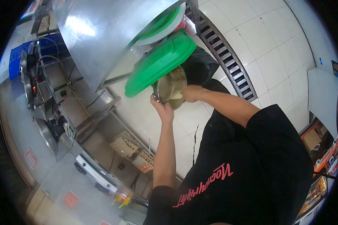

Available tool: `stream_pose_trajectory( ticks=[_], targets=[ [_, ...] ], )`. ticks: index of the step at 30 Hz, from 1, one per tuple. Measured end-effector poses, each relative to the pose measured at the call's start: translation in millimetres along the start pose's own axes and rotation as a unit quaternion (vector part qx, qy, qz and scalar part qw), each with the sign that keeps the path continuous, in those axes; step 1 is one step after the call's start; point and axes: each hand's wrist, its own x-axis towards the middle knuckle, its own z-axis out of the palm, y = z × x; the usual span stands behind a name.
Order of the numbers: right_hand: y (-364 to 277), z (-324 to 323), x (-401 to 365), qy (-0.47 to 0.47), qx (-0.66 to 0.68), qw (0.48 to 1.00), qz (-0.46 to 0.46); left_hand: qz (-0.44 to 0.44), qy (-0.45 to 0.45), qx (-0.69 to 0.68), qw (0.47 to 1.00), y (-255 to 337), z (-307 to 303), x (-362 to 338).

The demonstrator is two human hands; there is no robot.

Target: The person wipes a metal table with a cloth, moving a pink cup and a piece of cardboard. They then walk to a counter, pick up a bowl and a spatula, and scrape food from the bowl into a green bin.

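Observation:
A round metal bowl [165, 87] is tilted beside a black plastic bag [201, 65]. My left hand [163, 109] grips the bowl's near rim, thumb and fingers closed on it. Across from it, my right hand [192, 93] is closed at the bowl's right edge. A small pale piece [177, 95] shows inside the bowl by those fingers; I cannot make out what it is or whether the hand holds it. Over the far side of the bowl leans a large green plastic lid [159, 65], covering part of the bag.
A steel table [101, 33] stands ahead, a green and white tub [165, 30] under its edge. A floor drain grate [229, 56] runs along the right. Egg trays [124, 144] sit on a low shelf at left, below a counter with pans [46, 137].

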Motion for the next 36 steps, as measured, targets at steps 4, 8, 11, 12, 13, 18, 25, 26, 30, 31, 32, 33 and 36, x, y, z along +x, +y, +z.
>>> stream_pose_trajectory(
  ticks=[4,8,11,12,13,18,25,26,30,31,32,33,36],
  targets=[
    [-14,-34,-7,-0.024,0.109,0.994,0.021,-0.023,-0.011,-0.118,0.993,7,0,-5],
    [-22,-67,-19,0.058,0.155,0.986,0.019,-0.08,-0.032,-0.178,0.98,7,-18,10],
    [-27,-68,-19,0.146,0.156,0.976,0.044,-0.127,-0.036,-0.243,0.961,38,-19,10],
    [-27,-56,-16,0.158,0.126,0.979,-0.006,-0.145,-0.027,-0.273,0.95,52,-17,10],
    [-30,-48,-18,0.167,0.097,0.98,-0.057,-0.144,-0.029,-0.273,0.951,51,-13,12],
    [-39,-37,-32,0.127,0.088,0.988,-0.028,-0.111,-0.032,-0.25,0.961,29,1,20],
    [-31,-51,-24,0.033,-0.03,0.998,-0.043,-0.089,-0.027,-0.25,0.964,-1,21,-6],
    [-34,-56,-21,0.012,-0.033,0.999,-0.027,-0.06,-0.043,-0.201,0.977,-5,20,-8],
    [-46,-112,-41,0.044,0.038,0.998,-0.004,-0.096,-0.049,-0.213,0.971,16,13,-8],
    [-43,-108,-39,0.04,0.036,0.999,-0.009,-0.113,-0.051,-0.237,0.964,17,11,-8],
    [-37,-105,-35,0.041,0.007,0.999,-0.014,-0.112,-0.046,-0.239,0.963,18,7,-7],
    [-33,-106,-34,0.044,-0.023,0.999,-0.018,-0.163,-0.033,-0.294,0.941,22,4,-6],
    [-32,-99,-74,0.003,-0.137,0.989,-0.049,-0.272,0.001,-0.407,0.872,24,-4,-9]
  ],
)
